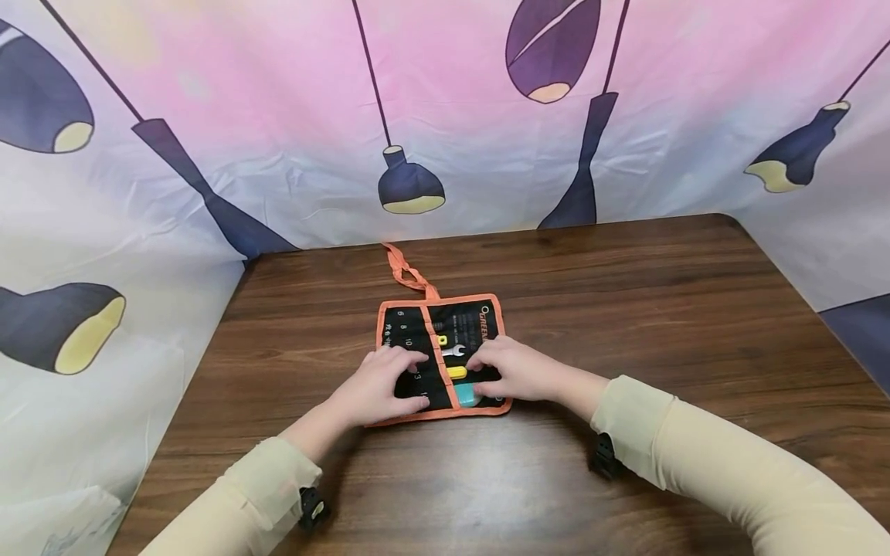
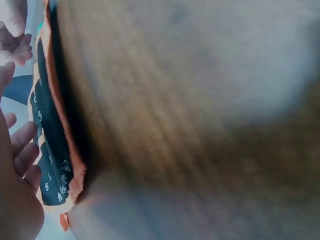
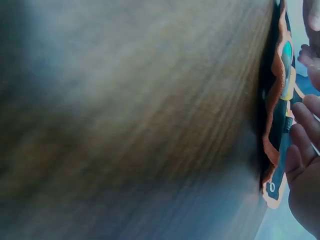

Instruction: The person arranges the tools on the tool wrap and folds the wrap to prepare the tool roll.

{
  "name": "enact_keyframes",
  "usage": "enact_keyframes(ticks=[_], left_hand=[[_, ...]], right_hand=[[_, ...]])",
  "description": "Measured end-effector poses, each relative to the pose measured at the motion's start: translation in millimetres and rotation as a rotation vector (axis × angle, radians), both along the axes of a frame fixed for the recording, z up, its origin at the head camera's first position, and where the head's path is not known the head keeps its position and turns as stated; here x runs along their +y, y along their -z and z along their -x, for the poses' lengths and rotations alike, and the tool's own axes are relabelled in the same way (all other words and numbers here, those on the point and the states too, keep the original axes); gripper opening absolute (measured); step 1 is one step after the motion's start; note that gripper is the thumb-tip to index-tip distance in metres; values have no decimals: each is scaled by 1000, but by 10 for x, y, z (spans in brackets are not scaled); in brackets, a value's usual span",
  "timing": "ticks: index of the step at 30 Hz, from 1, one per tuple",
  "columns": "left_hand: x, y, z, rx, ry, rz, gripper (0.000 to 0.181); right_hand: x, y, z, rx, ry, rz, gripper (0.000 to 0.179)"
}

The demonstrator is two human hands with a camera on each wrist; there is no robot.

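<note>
A black fabric tool roll point(image 1: 459, 310) with orange edging lies unfolded on the table. Numbers run down its left panel. From its pockets show an open-end wrench point(image 1: 454, 350), a yellow piece point(image 1: 456, 372) and a teal piece point(image 1: 466, 395). My left hand point(image 1: 371, 388) is over the numbered panel, fingers and thumb apart with nothing between them. Over the right panel, my right hand point(image 1: 518, 371) has its fingers loosely bent, the thumb right by the teal piece. Both wrist views show the roll's edge, and relaxed fingers point(image 2: 25, 150) beside it in the left one.
The brown wooden table point(image 1: 626, 309) stands against a patterned cloth backdrop point(image 1: 473, 154). An orange tie strap point(image 1: 410, 276) extends from the roll's top edge toward the table's back edge.
</note>
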State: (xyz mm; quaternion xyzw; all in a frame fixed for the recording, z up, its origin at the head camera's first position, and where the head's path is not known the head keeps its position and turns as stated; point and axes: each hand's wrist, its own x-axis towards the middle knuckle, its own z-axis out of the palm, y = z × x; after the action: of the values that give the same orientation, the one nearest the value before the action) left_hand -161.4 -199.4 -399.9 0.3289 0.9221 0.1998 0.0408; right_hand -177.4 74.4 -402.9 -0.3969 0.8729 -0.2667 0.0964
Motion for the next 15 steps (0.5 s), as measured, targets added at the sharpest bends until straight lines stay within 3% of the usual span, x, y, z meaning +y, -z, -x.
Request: enact_keyframes(ticks=[7,15], left_hand=[[-88,39,-108,-53,65,51,44],[-119,33,-97,-64,100,77,46]], right_hand=[[80,54,-90,20,-40,-1,26],[145,53,-139,20,-40,13,30]])
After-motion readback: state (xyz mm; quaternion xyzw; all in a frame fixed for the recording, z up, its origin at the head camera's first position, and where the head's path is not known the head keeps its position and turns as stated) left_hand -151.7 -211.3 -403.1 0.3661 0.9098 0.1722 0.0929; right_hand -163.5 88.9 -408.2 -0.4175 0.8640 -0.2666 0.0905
